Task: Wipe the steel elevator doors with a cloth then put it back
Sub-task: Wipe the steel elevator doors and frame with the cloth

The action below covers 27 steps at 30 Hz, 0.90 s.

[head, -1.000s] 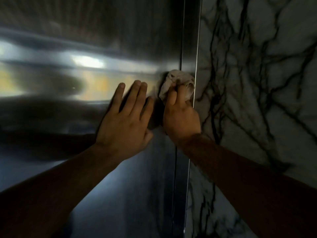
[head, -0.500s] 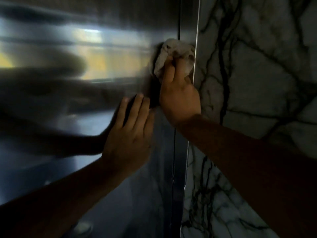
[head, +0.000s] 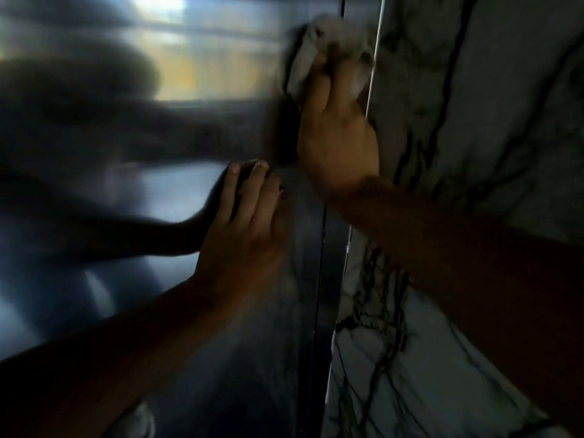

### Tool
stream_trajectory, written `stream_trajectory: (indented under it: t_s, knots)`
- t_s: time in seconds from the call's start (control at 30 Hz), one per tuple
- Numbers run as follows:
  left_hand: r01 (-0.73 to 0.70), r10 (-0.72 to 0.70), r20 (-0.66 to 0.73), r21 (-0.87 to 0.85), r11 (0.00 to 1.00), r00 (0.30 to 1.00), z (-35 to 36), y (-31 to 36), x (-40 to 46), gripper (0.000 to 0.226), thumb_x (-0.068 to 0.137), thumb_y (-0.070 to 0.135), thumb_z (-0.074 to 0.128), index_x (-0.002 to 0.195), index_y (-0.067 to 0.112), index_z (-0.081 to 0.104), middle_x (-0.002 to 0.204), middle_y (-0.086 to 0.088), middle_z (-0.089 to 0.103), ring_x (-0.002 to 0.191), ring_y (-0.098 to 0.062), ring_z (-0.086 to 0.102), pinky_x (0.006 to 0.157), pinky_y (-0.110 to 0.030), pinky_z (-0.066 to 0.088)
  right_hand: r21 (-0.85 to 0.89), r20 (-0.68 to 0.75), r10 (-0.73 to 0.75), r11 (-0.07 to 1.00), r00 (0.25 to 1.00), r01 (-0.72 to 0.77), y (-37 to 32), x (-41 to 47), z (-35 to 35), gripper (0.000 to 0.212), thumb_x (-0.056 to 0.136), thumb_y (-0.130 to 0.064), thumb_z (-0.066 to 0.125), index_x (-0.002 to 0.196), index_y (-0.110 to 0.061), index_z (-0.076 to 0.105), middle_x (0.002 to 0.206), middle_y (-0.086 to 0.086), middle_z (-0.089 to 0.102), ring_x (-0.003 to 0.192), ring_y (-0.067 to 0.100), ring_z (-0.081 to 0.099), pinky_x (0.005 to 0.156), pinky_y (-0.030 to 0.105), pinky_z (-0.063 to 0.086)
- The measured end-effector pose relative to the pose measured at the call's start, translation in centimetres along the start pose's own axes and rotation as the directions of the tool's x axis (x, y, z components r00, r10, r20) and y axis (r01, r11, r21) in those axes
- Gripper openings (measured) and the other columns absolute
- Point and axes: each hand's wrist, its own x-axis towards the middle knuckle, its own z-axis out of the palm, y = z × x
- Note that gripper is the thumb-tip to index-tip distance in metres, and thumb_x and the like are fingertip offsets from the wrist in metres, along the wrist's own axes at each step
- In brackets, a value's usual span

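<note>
Right hand [head: 339, 137] presses cloth [head: 328, 42] on steel door [head: 158, 137], above left hand [head: 243, 238].

The steel door [head: 158, 216] stands upright and carries everything here. A crumpled pale cloth [head: 303, 61] is pressed against it under the fingers [head: 343, 80] of the right hand [head: 339, 134], by the door's right edge. Below those fingers, the left hand [head: 243, 238] lies flat on the steel.
</note>
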Motion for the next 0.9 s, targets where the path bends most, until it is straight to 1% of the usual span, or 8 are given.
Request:
stream_trajectory:
  t_s: [0.1,0.2,0.3,0.43,0.53,0.6,0.67,0.9]
  knots:
    - [-0.048,0.049,0.028,-0.052,0.998,0.998,1.7,2.5,-4.0,0.048,0.086,0.012,0.032,0.120,-0.003,0.063,0.132,-0.029,0.055,0.133,-0.046,0.043,0.113,-0.066,0.022,-0.013,0.015,-0.015,1.000,1.000,0.015,0.2,-1.5,0.6,0.041,0.093,-0.008,0.038,0.133,-0.004,0.048,0.151,0.024,0.034,0.085,0.045,0.066,0.056,0.038,0.028]
    - [-0.084,0.088,0.052,-0.077,0.994,0.995,2.6,3.7,-5.8,0.052,0.076,0.020,0.047,0.120,-0.003,0.062,0.134,-0.026,0.054,0.135,-0.044,0.040,0.114,-0.067,0.018,-0.027,-0.009,-0.021,0.999,1.000,0.021,0.4,-2.0,1.2,0.041,0.091,-0.009,0.038,0.130,-0.006,0.051,0.151,0.022,0.037,0.083,0.045,0.065,0.055,0.038,0.027]
    - [-0.064,0.067,0.049,-0.050,0.997,0.997,4.0,5.0,-7.6,0.053,0.077,0.022,0.046,0.120,-0.003,0.063,0.132,-0.026,0.056,0.136,-0.044,0.041,0.116,-0.065,0.017,-0.037,-0.023,-0.060,0.998,0.998,0.059,0.4,-4.8,2.2,0.042,0.090,-0.008,0.038,0.129,-0.003,0.052,0.149,0.023,0.038,0.079,0.046,0.065,0.054,0.038,0.028]
    - [-0.108,0.110,0.039,-0.040,0.993,0.993,5.4,5.8,-10.2,0.051,0.077,0.024,0.044,0.115,-0.002,0.066,0.130,-0.026,0.058,0.134,-0.043,0.043,0.114,-0.065,0.020,-0.010,0.044,-0.061,0.998,0.997,0.062,0.9,-9.8,3.4,0.045,0.093,-0.009,0.042,0.138,-0.002,0.043,0.154,0.025,0.028,0.079,0.046,0.067,0.054,0.038,0.028]
    - [-0.099,0.096,0.076,0.036,0.994,0.992,6.0,5.9,-11.0,0.059,0.087,0.027,0.023,0.118,-0.001,0.063,0.132,-0.027,0.055,0.136,-0.044,0.041,0.112,-0.066,0.022,0.019,0.053,-0.070,0.997,0.996,0.070,0.8,-12.6,4.4,0.044,0.092,-0.010,0.047,0.134,0.000,0.047,0.151,0.027,0.033,0.072,0.046,0.067,0.051,0.036,0.028]
    - [-0.107,0.098,0.094,0.094,0.990,0.991,6.3,6.2,-11.9,0.058,0.084,0.032,0.034,0.124,-0.002,0.059,0.135,-0.027,0.052,0.138,-0.044,0.037,0.113,-0.067,0.020,0.022,0.053,-0.088,0.996,0.995,0.087,0.8,-14.0,4.9,0.047,0.092,-0.010,0.047,0.137,0.001,0.044,0.151,0.027,0.032,0.074,0.046,0.067,0.051,0.037,0.030]
    - [-0.109,0.091,0.129,0.138,0.984,0.987,6.6,6.6,-12.8,0.068,0.075,0.039,0.046,0.129,-0.001,0.056,0.136,-0.027,0.050,0.139,-0.043,0.035,0.114,-0.068,0.017,0.012,0.086,-0.090,0.996,0.992,0.089,1.0,-15.2,5.1,0.050,0.095,-0.012,0.044,0.143,-0.001,0.037,0.155,0.025,0.025,0.081,0.046,0.068,0.053,0.038,0.032]
    - [-0.094,0.065,0.165,0.173,0.980,0.984,8.2,7.5,-16.5,0.076,0.073,0.042,0.047,0.136,-0.001,0.050,0.140,-0.026,0.047,0.139,-0.042,0.035,0.113,-0.067,0.017,0.024,0.072,-0.080,0.997,0.994,0.078,0.8,-19.1,6.5,0.045,0.097,-0.012,0.040,0.141,-0.002,0.036,0.155,0.021,0.023,0.087,0.045,0.068,0.056,0.037,0.032]
